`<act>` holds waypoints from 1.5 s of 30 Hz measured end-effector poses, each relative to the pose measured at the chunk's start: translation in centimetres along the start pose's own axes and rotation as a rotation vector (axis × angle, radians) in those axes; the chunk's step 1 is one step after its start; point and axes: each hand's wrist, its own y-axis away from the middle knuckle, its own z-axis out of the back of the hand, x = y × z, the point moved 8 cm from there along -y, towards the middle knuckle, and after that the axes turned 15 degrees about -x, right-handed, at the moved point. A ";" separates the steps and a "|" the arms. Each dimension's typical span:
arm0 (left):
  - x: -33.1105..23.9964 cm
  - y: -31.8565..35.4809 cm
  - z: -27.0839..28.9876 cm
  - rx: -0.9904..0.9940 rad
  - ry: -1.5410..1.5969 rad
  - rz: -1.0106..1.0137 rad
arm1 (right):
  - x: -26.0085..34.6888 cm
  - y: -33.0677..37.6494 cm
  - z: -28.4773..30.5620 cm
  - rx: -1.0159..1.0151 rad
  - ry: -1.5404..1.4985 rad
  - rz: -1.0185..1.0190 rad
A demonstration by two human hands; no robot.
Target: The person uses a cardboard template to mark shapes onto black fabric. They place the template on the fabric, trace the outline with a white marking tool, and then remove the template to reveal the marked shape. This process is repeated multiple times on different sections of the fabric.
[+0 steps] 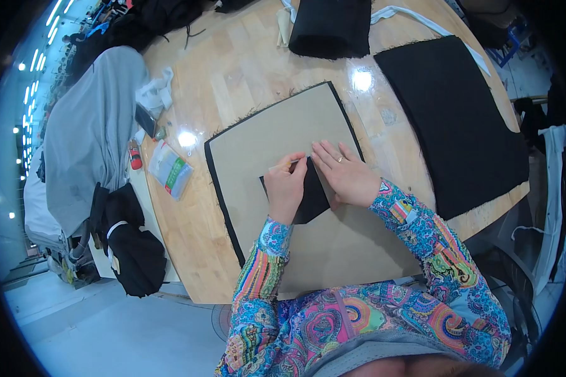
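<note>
Two hands, one black patch (pixel 312 200), one beige panel (pixel 258 147) beneath.
I see the left hand (pixel 285 183) pinching perhaps a slim marker (pixel 295 161) by the patch's top; the right hand (pixel 344 178) lies flat, fingers extended, beside it. One clear packet (pixel 171 169) holds pale contents; tabletop (pixel 192 251) shows left of the panel.

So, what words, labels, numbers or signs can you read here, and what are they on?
No wording is clear enough to quote.
Plastic packet: green and red markings, too small to read.
Beige panel: no lettering visible.
Small black piece: no lettering visible.
</note>
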 end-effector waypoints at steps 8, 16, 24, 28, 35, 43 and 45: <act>-0.2 0.1 0.2 -0.080 -0.131 -0.198 | 0.1 -0.1 -0.2 0.009 0.022 0.018; 4.2 -0.1 7.2 -0.224 0.202 0.141 | 0.0 0.0 -0.2 0.033 -0.012 -0.003; 7.0 -0.3 9.2 -0.283 0.152 0.126 | 0.0 -0.2 -0.6 0.068 -0.046 -0.002; 5.7 -0.2 8.9 -0.286 0.094 0.103 | -0.1 -0.2 -0.4 0.087 -0.048 -0.011; 4.4 -0.2 8.7 -0.284 -0.050 0.029 | -0.1 -0.2 -0.3 0.109 -0.042 -0.017; 6.7 -0.3 9.3 -0.338 0.018 0.096 | 0.0 -0.3 -0.3 0.101 -0.041 -0.020; 8.3 -0.5 9.4 -0.328 0.151 0.146 | -0.1 -0.2 -0.3 0.100 -0.040 -0.021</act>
